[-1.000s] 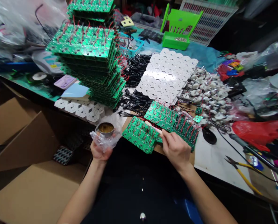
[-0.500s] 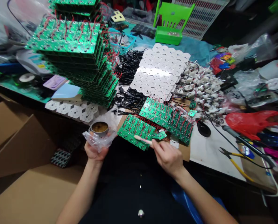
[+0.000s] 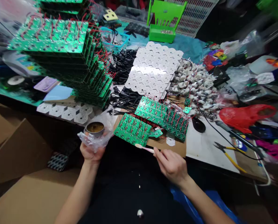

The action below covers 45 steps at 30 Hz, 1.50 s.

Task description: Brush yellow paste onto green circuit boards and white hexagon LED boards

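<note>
My left hand (image 3: 92, 153) is closed from below around a round metal tin (image 3: 95, 128) wrapped in a clear plastic bag (image 3: 98, 142); brownish stuff shows inside the tin. In my right hand (image 3: 172, 165) is the pinkish handle of a toothbrush (image 3: 145, 148), its pale head pointing left. The brush head is at the front edge of a green circuit board (image 3: 131, 129) with red wires; whether they touch I cannot tell. Behind it lie another green board (image 3: 150, 110) and a darker one (image 3: 176, 123), with a small board piece (image 3: 156, 133) between them.
A tall stack of wired circuit boards (image 3: 52, 39) rises at the left. White perforated sheets (image 3: 154, 68), black cables (image 3: 122, 65) and a heap of small white parts (image 3: 192, 81) cover the back. Yellow-handled pliers (image 3: 232, 157) lie right, near a red bag (image 3: 246, 116). Cardboard boxes (image 3: 36, 193) stand lower left.
The toothbrush has come off the face of the front board toward its near edge, with my right hand slightly lower. My left hand still holds the tin. The whole view has shifted a little.
</note>
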Each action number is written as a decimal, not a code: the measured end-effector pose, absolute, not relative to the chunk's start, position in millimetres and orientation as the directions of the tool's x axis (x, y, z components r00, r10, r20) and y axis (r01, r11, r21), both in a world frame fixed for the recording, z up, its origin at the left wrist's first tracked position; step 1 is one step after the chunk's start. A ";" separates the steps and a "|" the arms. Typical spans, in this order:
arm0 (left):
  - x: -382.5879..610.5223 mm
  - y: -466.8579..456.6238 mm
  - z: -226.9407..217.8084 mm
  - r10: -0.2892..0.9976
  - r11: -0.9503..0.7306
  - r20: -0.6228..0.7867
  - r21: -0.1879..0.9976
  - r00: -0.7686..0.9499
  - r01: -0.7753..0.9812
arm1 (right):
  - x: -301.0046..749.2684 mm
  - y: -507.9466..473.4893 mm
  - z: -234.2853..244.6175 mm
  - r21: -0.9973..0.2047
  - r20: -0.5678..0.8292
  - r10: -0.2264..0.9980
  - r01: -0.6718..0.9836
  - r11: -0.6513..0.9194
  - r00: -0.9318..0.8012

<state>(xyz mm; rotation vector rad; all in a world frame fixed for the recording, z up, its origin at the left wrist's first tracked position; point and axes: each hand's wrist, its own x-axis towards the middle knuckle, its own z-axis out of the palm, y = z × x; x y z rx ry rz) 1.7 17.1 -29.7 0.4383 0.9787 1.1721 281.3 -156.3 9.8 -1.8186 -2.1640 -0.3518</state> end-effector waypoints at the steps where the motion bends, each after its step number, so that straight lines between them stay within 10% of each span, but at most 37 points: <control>1: 2.2 17.6 -30.3 0.912 0.364 -0.406 0.743 0.053 -0.562 | 282.8 -152.8 7.3 0.018 0.373 0.918 0.990 0.139 -0.135; 8: 1.4 17.5 -40.5 0.933 0.333 -0.352 0.761 0.076 -0.556 | 303.9 -106.1 11.6 0.202 0.448 0.894 0.973 -0.114 0.011; 21: -1.2 15.5 -50.4 0.910 0.348 -0.399 0.598 0.108 -0.722 | 218.3 -78.0 8.6 -0.036 0.375 0.902 0.968 0.247 -0.216; 45: 1.5 20.2 -52.0 0.891 0.347 -0.449 0.582 0.065 -0.735 | 214.6 -59.5 10.2 -0.252 0.205 0.979 0.965 0.068 -0.015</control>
